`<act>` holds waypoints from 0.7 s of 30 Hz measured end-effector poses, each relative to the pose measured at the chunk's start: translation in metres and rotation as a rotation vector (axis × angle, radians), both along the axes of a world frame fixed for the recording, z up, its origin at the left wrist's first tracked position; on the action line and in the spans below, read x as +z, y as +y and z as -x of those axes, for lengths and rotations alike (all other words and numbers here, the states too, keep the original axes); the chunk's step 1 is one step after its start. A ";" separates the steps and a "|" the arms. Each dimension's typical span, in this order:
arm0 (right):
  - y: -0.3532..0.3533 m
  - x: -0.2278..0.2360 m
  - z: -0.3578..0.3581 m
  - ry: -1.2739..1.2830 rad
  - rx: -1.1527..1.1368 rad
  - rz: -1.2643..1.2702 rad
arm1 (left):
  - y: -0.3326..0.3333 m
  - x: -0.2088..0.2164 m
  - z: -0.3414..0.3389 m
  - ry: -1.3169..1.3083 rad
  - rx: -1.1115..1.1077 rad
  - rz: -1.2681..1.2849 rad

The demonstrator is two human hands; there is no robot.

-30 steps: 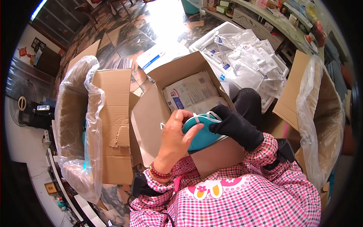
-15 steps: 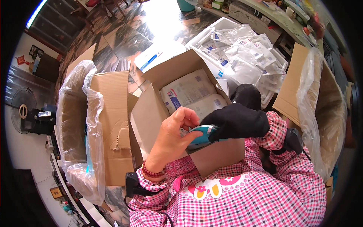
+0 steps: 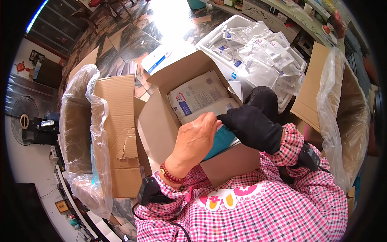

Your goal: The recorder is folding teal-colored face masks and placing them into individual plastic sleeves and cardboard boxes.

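While a plastic-lined carton (image 3: 117, 169) stands farthest left, an open box (image 3: 155, 127) holds white packets (image 3: 197, 92).
Over its near side curls the bare left hand (image 3: 195, 134); a teal mask (image 3: 222, 142) lies between both hands, just below; then the black-gloved right hand (image 3: 254, 128). Both bend their fingers inward; whether they clamp it, I cannot tell.

Fan (image 3: 24, 121), L | red deco (image 3: 21, 67), upr L | teal bkt (image 3: 196, 4) (prob.), top | framed pic (image 3: 61, 207), btm L
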State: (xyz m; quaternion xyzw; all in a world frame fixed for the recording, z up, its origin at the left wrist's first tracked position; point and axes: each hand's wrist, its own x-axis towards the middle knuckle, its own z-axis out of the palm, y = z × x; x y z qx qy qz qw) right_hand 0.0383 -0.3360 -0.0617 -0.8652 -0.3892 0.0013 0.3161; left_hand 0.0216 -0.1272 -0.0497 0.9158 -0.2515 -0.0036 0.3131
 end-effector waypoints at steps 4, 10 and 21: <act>0.002 0.006 0.002 -0.202 -0.020 0.234 | 0.010 -0.022 0.000 -0.077 0.107 0.106; -0.027 -0.016 0.050 -0.207 0.264 0.198 | 0.120 -0.015 -0.030 -0.298 0.595 0.116; 0.030 0.016 -0.002 0.636 -0.016 -0.685 | 0.052 0.018 -0.008 -0.001 0.130 0.206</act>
